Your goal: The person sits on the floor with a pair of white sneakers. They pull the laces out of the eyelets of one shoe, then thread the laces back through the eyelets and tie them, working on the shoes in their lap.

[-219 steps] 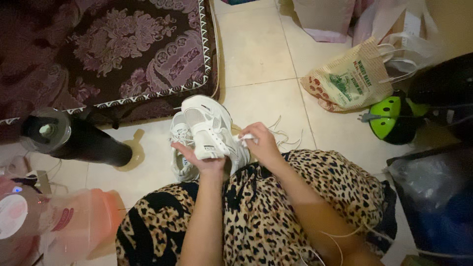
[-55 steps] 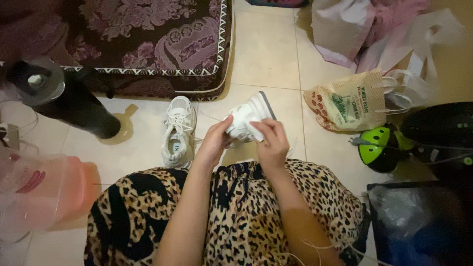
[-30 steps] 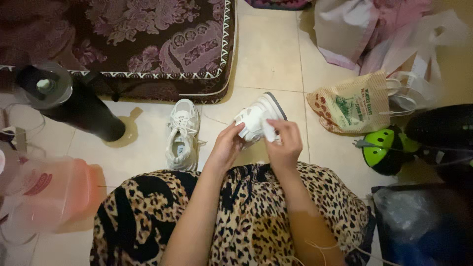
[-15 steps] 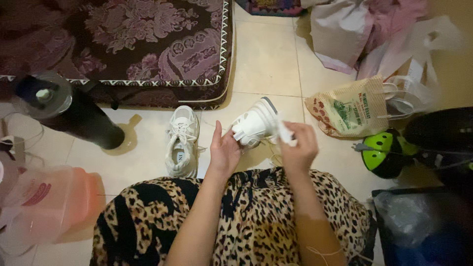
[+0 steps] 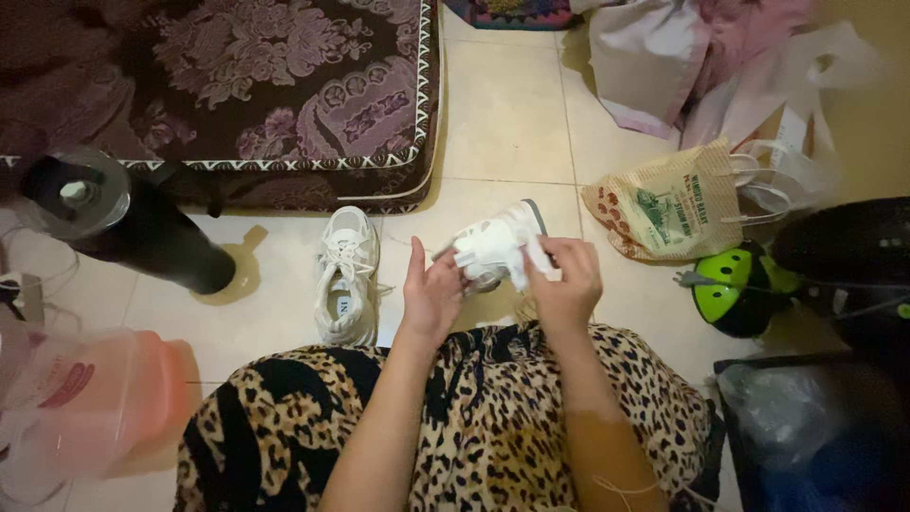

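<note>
Hands meet over the lap of a leopard-print fabric skirt (image 5: 474, 427), both working on a white lace-up sneaker with a grey sole (image 5: 498, 246) that is held up off the cream tiled floor (image 5: 502, 123), just above the knees. The left hand (image 5: 431, 294) cups the sneaker from its near side, fingers curled against the upper and thumb raised, so its grip is closed around the shoe. The right hand (image 5: 567, 283) has its grip pressed together on the shoe's right side, pinching what looks like a white lace end or tongue; which of the two is too blurred to tell. A second matching white sneaker (image 5: 347, 275) lies flat on the floor just left of the left hand, toe pointing toward the edge of a maroon patterned mattress (image 5: 284, 95). A printed paper bag (image 5: 668, 204) lies on the floor to the right, well apart from the hands.
</note>
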`<action>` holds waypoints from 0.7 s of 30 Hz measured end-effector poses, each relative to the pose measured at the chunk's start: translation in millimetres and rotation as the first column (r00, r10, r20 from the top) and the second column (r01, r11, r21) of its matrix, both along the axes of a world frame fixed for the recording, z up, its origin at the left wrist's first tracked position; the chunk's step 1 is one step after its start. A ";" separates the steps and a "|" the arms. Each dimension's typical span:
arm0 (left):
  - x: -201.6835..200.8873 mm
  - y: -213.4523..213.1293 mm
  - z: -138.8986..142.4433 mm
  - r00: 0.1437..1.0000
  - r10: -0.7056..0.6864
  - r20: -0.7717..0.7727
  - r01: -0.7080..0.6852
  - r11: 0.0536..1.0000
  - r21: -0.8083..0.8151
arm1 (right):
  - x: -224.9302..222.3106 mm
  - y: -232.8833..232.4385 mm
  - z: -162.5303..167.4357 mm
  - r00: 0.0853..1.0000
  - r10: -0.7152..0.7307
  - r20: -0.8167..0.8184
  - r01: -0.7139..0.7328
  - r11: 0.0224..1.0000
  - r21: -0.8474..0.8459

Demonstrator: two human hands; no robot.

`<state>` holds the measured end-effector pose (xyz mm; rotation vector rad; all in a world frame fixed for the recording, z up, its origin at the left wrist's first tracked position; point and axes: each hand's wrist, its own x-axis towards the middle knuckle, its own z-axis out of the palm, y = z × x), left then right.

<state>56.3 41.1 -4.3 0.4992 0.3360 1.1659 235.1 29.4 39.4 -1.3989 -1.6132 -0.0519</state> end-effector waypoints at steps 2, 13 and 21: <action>3.2 0.1 0.5 1.000 -0.029 -0.003 0.029 0.999 -0.017 | 1.0 1.1 -1.2 0.999 -0.030 -0.026 0.030 0.999 -0.025; 6.3 -4.7 -8.9 0.994 -0.020 -0.105 0.026 0.998 0.055 | -17.1 -17.2 16.1 0.991 0.007 0.134 -0.011 1.000 0.022; 16.4 -1.4 -32.3 0.955 0.106 -0.278 -0.083 0.992 0.094 | -21.7 -21.8 18.9 0.991 0.058 0.119 -0.040 0.988 -0.150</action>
